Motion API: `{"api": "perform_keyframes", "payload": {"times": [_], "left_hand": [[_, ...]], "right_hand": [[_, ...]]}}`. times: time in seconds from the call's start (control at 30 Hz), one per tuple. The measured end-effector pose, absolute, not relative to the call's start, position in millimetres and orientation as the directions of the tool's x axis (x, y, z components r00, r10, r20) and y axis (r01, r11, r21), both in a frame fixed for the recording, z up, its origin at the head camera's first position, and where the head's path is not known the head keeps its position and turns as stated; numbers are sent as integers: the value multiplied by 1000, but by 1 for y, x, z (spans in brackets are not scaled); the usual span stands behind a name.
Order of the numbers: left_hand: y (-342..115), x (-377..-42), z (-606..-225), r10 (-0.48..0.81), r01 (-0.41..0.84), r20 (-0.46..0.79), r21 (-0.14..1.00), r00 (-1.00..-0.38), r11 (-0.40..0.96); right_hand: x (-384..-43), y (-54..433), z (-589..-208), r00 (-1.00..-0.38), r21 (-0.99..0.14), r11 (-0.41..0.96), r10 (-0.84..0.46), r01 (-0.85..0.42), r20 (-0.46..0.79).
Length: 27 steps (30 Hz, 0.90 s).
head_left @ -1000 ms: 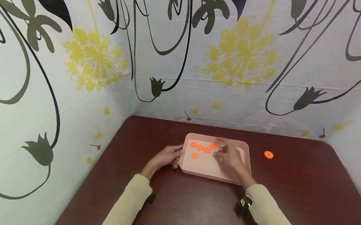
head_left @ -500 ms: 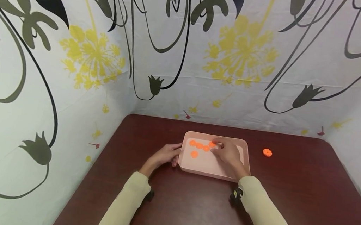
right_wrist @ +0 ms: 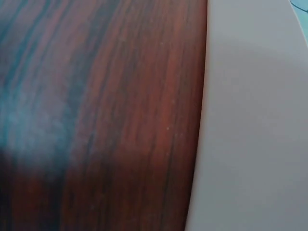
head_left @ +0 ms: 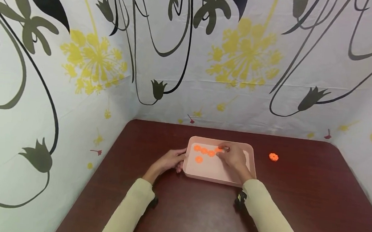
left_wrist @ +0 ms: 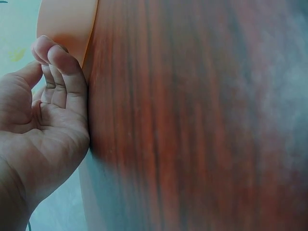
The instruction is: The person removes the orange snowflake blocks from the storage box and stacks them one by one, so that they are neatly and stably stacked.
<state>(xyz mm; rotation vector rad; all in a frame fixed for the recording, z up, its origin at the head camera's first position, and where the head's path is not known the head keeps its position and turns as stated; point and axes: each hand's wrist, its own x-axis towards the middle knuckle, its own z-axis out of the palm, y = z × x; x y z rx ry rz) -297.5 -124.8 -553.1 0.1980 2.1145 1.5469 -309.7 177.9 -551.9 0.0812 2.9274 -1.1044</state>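
A shallow light-pink tray [head_left: 214, 171] lies on the dark reddish-brown table. Its left end is held by my left hand [head_left: 169, 161], thumb at the rim; in the left wrist view the fingers of that hand [left_wrist: 53, 106] curl against the tray's outer wall [left_wrist: 67, 21]. Over the tray, my right hand [head_left: 236, 158] pinches a small flat orange disc [head_left: 218, 150] between thumb and forefinger, at the right end of a row. Further orange discs [head_left: 204, 151] make up that row, and a single disc [head_left: 199, 159] lies below it. The right wrist view misses the right hand.
To the right of the tray, a thicker orange flower-shaped piece [head_left: 273, 157] with dark marks sits on the table [head_left: 301, 190]. A white cloth printed with flowers [head_left: 176, 68] hangs behind the table and along its sides.
My right hand has moved slightly left and its fingers have closed on the rightmost disc in the row. My left hand stays at the tray's left end.
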Motion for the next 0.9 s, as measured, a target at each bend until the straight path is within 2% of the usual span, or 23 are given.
{"api": "perform_keyframes", "payload": {"times": [0.5,0.9], "left_hand": [[-127,-296,-550,394,-191,-325,920,-860,343],[-125,-296,-551,398,-194,-327,921,-857,338]], "right_hand": [[-308,182,-554,-1000,-790,613,25,10,6],[-311,180,-556,-998,-743,668,69,39,9]]}}
